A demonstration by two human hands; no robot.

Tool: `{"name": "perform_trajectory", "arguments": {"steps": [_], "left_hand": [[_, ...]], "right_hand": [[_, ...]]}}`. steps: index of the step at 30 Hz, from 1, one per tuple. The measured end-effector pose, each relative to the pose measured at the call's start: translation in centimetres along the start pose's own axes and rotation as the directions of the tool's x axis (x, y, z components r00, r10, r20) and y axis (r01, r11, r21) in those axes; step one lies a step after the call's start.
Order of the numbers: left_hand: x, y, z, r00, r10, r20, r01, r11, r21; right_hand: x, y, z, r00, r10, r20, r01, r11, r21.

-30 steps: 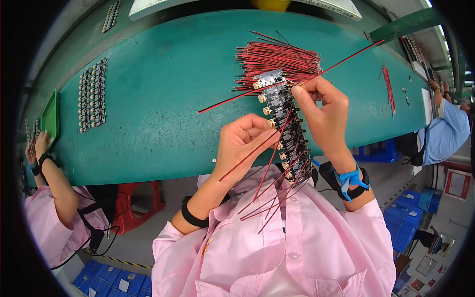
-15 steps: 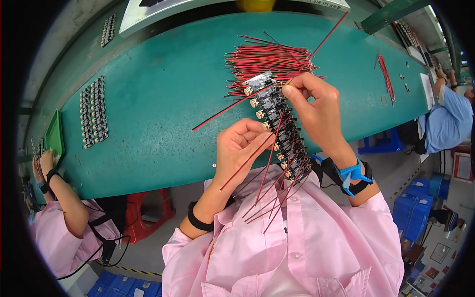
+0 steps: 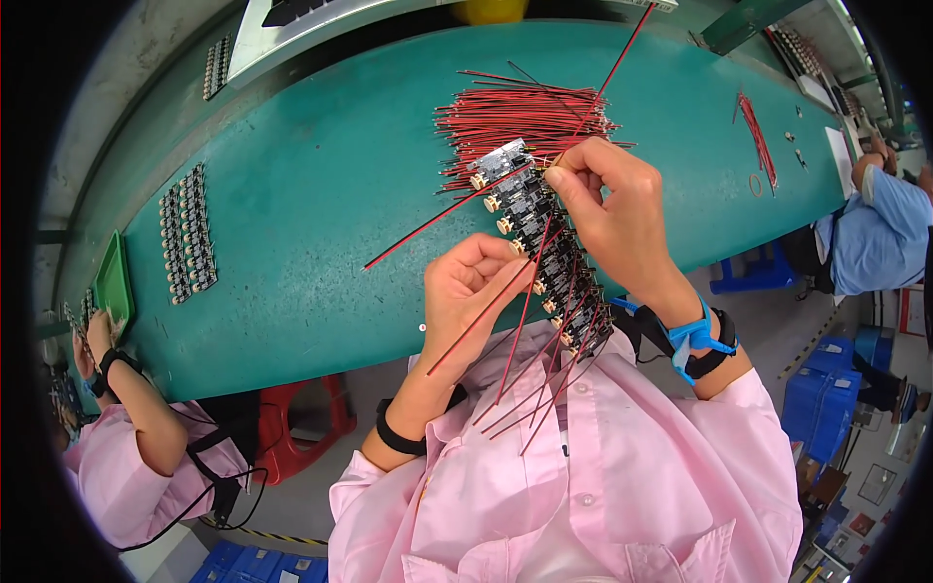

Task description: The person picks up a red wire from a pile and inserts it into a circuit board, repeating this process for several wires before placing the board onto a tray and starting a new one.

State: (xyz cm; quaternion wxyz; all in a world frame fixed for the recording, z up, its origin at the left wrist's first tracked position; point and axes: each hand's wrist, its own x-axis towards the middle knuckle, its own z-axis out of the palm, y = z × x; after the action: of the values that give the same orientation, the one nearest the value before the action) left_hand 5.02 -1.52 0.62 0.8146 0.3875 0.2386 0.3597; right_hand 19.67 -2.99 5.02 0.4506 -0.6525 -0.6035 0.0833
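The board strip [image 3: 544, 248], a long black panel of small circuit boards with round tan parts along its edge, is held up over the near edge of the green table [image 3: 292, 223]. The left hand [image 3: 471, 296] grips the strip from the left at its middle, fingers curled closed around it. The right hand [image 3: 612, 209] is at the strip's upper end, thumb and forefinger pinched narrowly on 1 red wire [image 3: 607, 83] that runs up and away over the table. More red wires already stick out of the strip, fanning down toward the pink shirt [image 3: 622, 466]. Just beyond the strip's top lies the wire pile [image 3: 515, 121]. Far left of the strip, more boards [image 3: 187, 233] lie in rows on the table.
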Motion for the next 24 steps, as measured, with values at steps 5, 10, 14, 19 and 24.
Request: {"name": "perform_trajectory", "arguments": {"steps": [5, 10, 14, 19, 24], "left_hand": [[-0.01, -0.19, 0.04, 0.999, 0.031, 0.009, -0.031, 0.999, -0.006], [0.09, 0.05, 0.19, 1.000, -0.005, 0.003, 0.005, 1.000, 0.012], [0.07, -0.03, -0.15, 0.999, 0.022, 0.027, -0.021, 1.000, -0.021], [0.11, 0.02, 0.10, 1.000, -0.016, -0.019, 0.017, 0.999, 0.029], [0.15, 0.02, -0.02, 0.999, -0.032, -0.039, 0.033, 0.999, 0.028]], "right_hand": [[-0.15, -0.05, 0.25, 1.000, 0.023, -0.016, -0.023, 1.000, -0.005], [-0.39, 0.15, 0.53, 0.993, -0.080, -0.088, 0.072, 0.992, -0.101], [-0.40, 0.35, 0.63, 0.981, -0.176, -0.086, 0.163, 0.977, -0.137], [-0.50, 0.28, 0.38, 0.992, -0.101, -0.078, 0.095, 0.992, -0.085], [-0.17, 0.24, 0.22, 0.998, -0.022, -0.052, 0.022, 1.000, 0.002]]}}
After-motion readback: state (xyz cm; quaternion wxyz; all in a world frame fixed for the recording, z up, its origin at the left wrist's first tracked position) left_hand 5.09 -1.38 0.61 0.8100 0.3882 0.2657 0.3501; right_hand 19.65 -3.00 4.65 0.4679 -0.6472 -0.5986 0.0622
